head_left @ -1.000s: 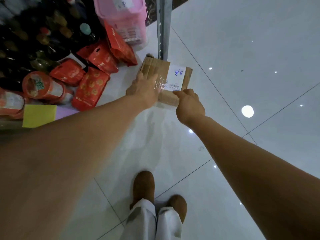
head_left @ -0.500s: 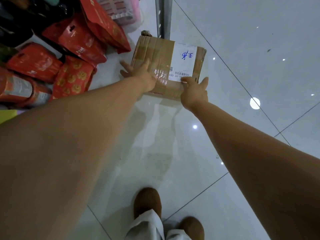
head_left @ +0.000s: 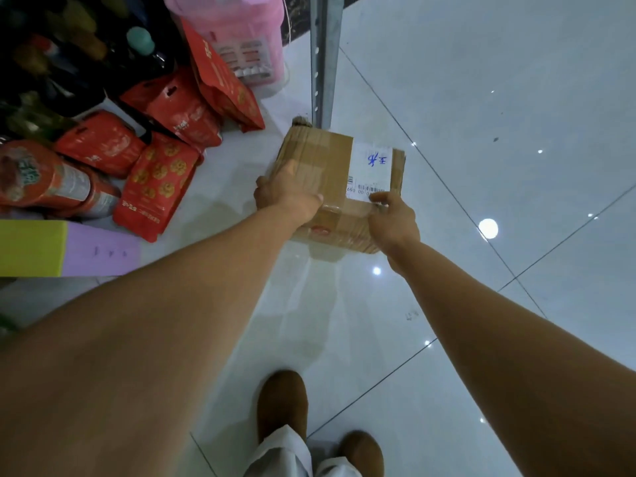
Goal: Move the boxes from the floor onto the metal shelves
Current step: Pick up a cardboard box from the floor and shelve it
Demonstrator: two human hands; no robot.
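Your box (head_left: 330, 173) is at the foot of the shelf post (head_left: 325, 56), on or just above the tiled floor (head_left: 481, 98). Your left hand (head_left: 289, 194) curls round its left side; your right hand (head_left: 392, 218) pinches the near right edge beside the label (head_left: 371, 166). Left of it lie red bags (head_left: 161, 180).

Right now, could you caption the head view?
Left hand and right hand grip a brown cardboard box beside a metal post.

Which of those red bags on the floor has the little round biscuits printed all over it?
The red bag lying flat nearest the lilac box: golden rounds cover its front, while the other red bags look mostly plain.
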